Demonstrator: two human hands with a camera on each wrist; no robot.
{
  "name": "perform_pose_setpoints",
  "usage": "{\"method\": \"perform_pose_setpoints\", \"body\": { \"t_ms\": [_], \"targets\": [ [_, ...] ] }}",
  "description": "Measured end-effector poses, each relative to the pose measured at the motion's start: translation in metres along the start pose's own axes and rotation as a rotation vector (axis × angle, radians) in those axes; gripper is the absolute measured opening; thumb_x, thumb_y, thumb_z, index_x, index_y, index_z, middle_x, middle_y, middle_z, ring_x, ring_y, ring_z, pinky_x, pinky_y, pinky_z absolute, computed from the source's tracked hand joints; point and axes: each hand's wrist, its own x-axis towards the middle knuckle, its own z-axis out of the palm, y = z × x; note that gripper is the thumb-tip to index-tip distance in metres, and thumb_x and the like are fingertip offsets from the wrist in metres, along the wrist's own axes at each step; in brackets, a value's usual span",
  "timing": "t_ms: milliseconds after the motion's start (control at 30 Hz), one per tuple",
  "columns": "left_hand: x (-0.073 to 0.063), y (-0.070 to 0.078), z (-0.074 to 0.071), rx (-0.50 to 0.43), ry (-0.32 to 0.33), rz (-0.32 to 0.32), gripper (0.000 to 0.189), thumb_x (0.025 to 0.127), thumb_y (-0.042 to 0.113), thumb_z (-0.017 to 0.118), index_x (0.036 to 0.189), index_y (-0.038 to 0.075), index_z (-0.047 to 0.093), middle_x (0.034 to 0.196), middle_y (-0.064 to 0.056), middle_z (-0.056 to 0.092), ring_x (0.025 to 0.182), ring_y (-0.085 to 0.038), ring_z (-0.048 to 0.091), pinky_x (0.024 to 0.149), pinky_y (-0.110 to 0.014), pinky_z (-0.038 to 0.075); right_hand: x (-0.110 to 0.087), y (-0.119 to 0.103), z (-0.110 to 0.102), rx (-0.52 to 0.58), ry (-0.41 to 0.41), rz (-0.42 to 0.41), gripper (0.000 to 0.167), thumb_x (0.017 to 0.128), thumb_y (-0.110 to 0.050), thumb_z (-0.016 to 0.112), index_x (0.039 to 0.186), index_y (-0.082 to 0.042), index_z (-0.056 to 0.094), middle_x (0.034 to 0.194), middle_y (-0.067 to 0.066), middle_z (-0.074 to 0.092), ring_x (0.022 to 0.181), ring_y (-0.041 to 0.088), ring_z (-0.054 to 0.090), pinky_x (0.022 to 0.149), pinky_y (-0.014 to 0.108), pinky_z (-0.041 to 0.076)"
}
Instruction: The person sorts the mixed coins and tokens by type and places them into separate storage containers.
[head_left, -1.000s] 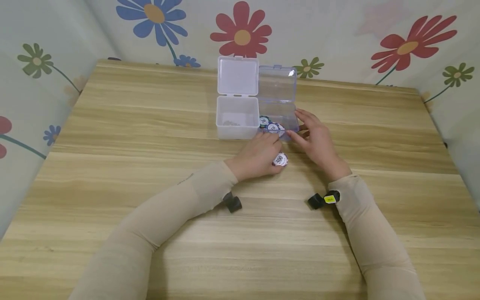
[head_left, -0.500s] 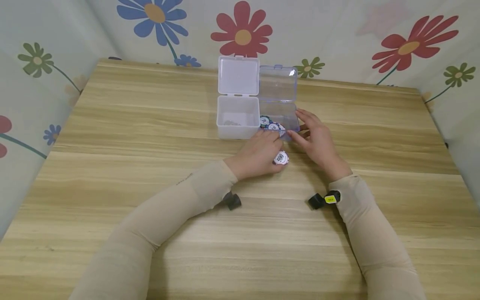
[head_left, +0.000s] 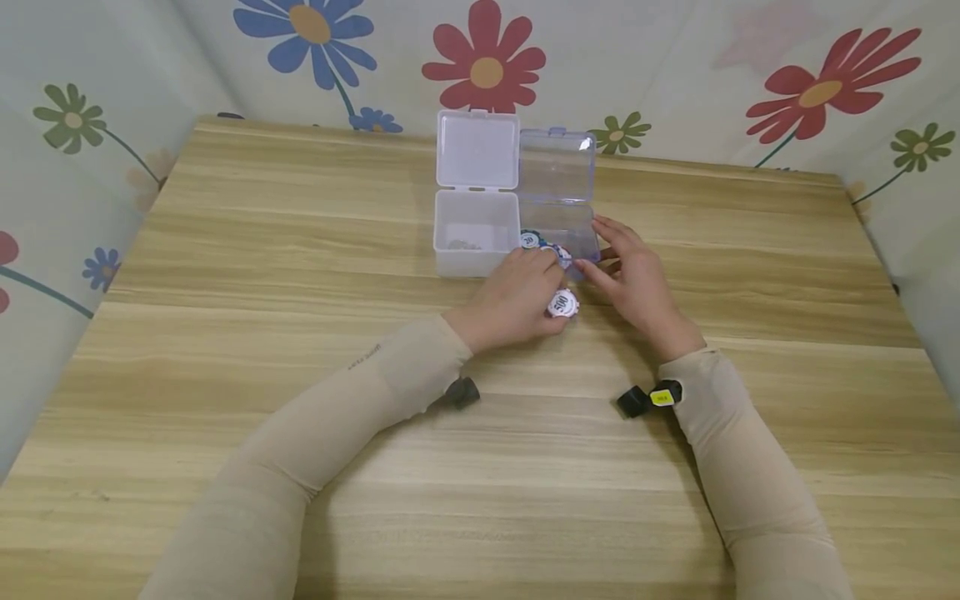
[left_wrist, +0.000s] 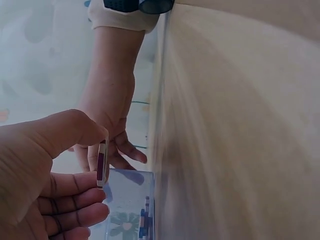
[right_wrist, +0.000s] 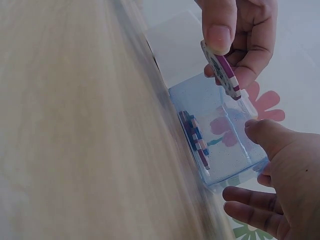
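Note:
In the head view my left hand point(head_left: 513, 292) pinches a white poker chip point(head_left: 562, 304) marked 500, just in front of a clear plastic box point(head_left: 566, 217). The right wrist view shows its purple-and-white edge, with the chip tilted above the box's open top. Inside the box lie a green chip point(head_left: 529, 239) marked 20 and other chips point(right_wrist: 195, 132), low against the bottom. My right hand point(head_left: 637, 279) rests at the box's right end, thumb by the front rim and forefinger by the far side, its fingers fairly straight.
A white plastic box point(head_left: 476, 264) stands left against the clear one, holding a small translucent item point(head_left: 463, 245). Both lids, the white lid point(head_left: 477, 150) and the clear lid point(head_left: 557, 167), stand raised behind. The wooden table point(head_left: 315, 208) meets a flowered wall covering point(head_left: 645, 67).
My left hand has risen slightly toward the clear box, and the 500 chip has moved away from me with it. My right hand and the boxes stay put.

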Motion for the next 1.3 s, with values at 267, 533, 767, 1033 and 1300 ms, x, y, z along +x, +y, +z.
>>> {"method": "perform_pose_setpoints", "body": {
  "t_ms": [267,533,767,1033,1300],
  "targets": [
    [0.002,-0.002,-0.004,-0.017,0.078,0.005,0.04,0.083,0.042,0.069,0.106,0.009,0.064,0.107,-0.005,0.061,0.104,-0.021,0.055,0.089,-0.034,0.043,-0.002,0.002,-0.003,0.008,0.008,0.001,0.06,0.091,-0.017,0.066,0.143,0.0,0.042,0.151,0.016,0.039,0.099,0.036,0.065,0.083,0.044,0.057],
    [0.008,-0.008,-0.013,-0.028,0.113,-0.04,0.042,0.081,0.04,0.071,0.106,0.007,0.065,0.102,-0.005,0.061,0.099,-0.021,0.055,0.083,-0.033,0.043,-0.003,0.004,-0.004,-0.006,0.009,0.002,0.06,0.091,-0.018,0.066,0.143,-0.001,0.041,0.15,0.016,0.04,0.1,0.035,0.065,0.083,0.044,0.057],
    [0.012,-0.013,-0.015,-0.035,0.123,-0.06,0.042,0.082,0.039,0.071,0.107,0.006,0.065,0.104,-0.005,0.061,0.098,-0.021,0.056,0.083,-0.033,0.043,-0.003,0.005,-0.003,-0.01,0.003,-0.001,0.06,0.092,-0.02,0.065,0.144,-0.002,0.041,0.151,0.015,0.04,0.1,0.035,0.065,0.084,0.044,0.057],
    [0.018,-0.02,-0.019,-0.007,0.154,-0.07,0.04,0.083,0.038,0.069,0.103,0.005,0.065,0.101,-0.006,0.06,0.097,-0.023,0.055,0.082,-0.034,0.043,-0.004,0.005,-0.002,-0.01,-0.002,-0.011,0.06,0.092,-0.02,0.065,0.143,-0.001,0.041,0.151,0.015,0.039,0.1,0.036,0.065,0.084,0.044,0.057],
    [0.032,-0.028,-0.024,-0.007,0.109,-0.114,0.042,0.084,0.04,0.069,0.104,0.004,0.063,0.104,-0.007,0.059,0.1,-0.023,0.053,0.088,-0.036,0.042,-0.004,0.006,0.001,0.001,-0.005,-0.008,0.06,0.091,-0.021,0.066,0.143,-0.001,0.042,0.151,0.015,0.04,0.098,0.035,0.066,0.083,0.043,0.057]
  ]
}}
